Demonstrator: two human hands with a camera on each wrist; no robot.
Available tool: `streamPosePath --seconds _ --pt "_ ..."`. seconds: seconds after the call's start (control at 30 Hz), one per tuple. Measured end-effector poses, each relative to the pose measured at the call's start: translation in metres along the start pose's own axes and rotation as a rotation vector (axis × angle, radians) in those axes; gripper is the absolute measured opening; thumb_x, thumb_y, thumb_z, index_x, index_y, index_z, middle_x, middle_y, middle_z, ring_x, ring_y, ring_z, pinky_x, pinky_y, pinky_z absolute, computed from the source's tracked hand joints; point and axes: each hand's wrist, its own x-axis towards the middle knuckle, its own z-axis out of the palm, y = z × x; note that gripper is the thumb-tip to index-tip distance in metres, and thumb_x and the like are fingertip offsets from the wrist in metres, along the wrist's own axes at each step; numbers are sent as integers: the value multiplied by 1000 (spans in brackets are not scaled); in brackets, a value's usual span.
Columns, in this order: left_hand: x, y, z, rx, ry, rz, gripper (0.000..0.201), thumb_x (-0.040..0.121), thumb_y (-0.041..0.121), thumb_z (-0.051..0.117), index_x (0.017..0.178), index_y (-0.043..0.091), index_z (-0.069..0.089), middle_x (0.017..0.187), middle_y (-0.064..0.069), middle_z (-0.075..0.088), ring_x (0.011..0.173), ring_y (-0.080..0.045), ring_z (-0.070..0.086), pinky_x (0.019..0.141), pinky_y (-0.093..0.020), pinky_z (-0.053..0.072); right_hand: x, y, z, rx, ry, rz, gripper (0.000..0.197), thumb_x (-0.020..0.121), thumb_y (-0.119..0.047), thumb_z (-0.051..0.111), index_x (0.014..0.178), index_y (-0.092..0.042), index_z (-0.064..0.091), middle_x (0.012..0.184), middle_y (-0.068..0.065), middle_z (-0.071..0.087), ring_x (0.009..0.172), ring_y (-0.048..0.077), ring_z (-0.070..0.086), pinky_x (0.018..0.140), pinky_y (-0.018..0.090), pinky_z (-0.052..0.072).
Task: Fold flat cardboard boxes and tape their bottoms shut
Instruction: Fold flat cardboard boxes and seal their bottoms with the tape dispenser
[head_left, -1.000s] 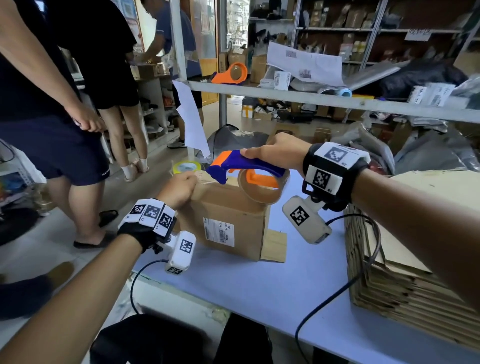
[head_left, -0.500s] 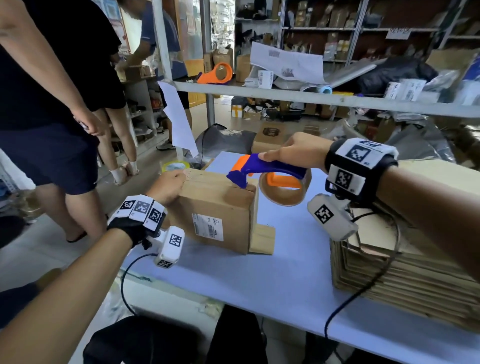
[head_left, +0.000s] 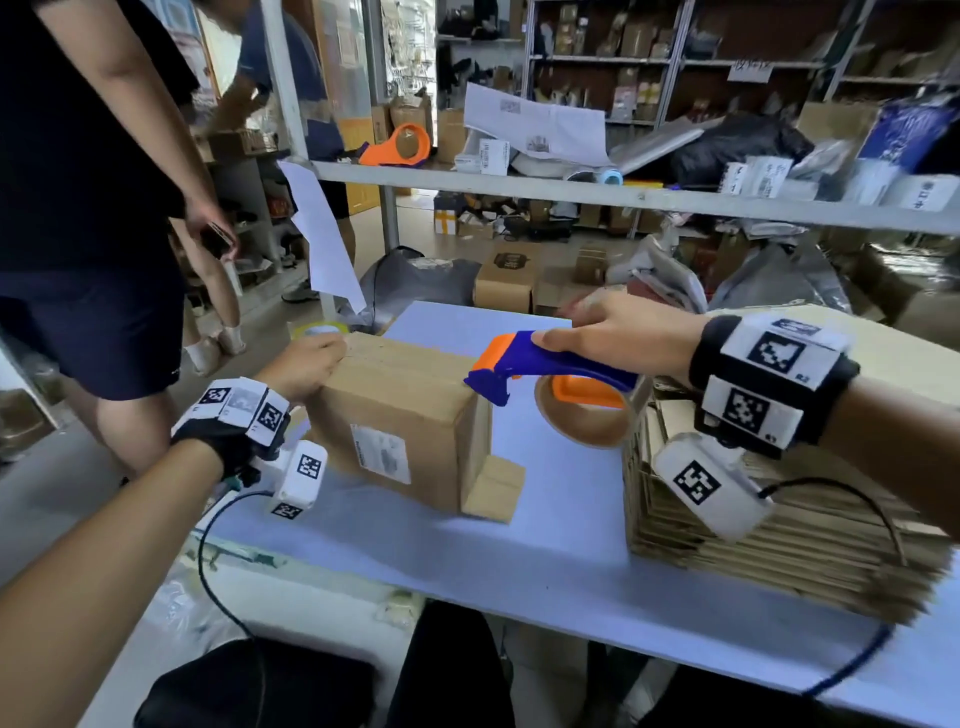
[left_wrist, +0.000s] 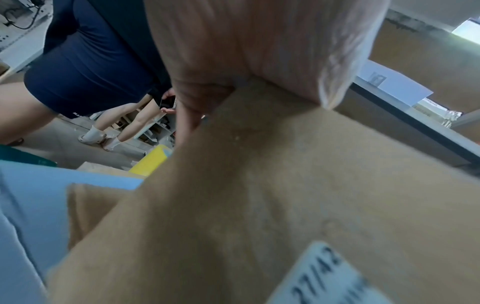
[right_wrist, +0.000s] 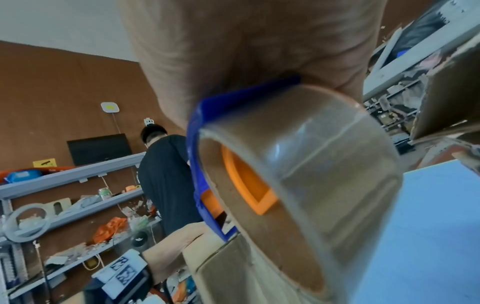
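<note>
— Where is the box now?

— The cardboard box stands on the blue table, with its closed flaps up. One loose flap sticks out at the bottom on the box's right side and lies on the table. A white label is on the side of the box that faces the person.

— And the hands?

— The left hand is at the far left top corner of the box. The fingers are bent over the top edge and they press on the cardboard; from the left wrist view the thumb lies against the side of the box. The right hand holds the tape dispenser by its blue handle, fingers and thumb closed around it. The blue and orange nose of the dispenser is at the right top edge of the box; whether it touches, I cannot tell. The brown tape roll hangs under the handle, to the right of the box and above the table.

— What else is near the box?

— To the right of the box lies a stack of flat cardboard. Behind the box, on a grey shelf, lies an orange dispenser. To the left of the box stands a person in dark shorts.
</note>
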Motion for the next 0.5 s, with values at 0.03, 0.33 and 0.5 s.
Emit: streamPosePath --seconds 0.03,0.33,0.5 --pt "2 1 0 -15 -30 5 12 105 12 43 97 12 53 99 -8 48 94 -16 42 65 -21 33 -6 2 3 17 15 4 51 93 -66 55 85 -17 68 80 2 67 67 15 61 58 29 40" --pt "21 19 3 238 -104 195 30 101 35 55 130 31 63 119 0 64 113 -26 61 98 -37 46 -48 25 69 313 114 3 27 98 -57 51 102 -35 65 85 -12 69 70 3 64 48 10 38" --pt "5 40 4 652 101 444 14 98 31 59 99 23 71 94 2 56 95 -27 60 84 -41 48 -55 26 82 453 160 -39 27 97 -58 53 97 -34 65 84 -12 70 63 -5 63 46 8 39"
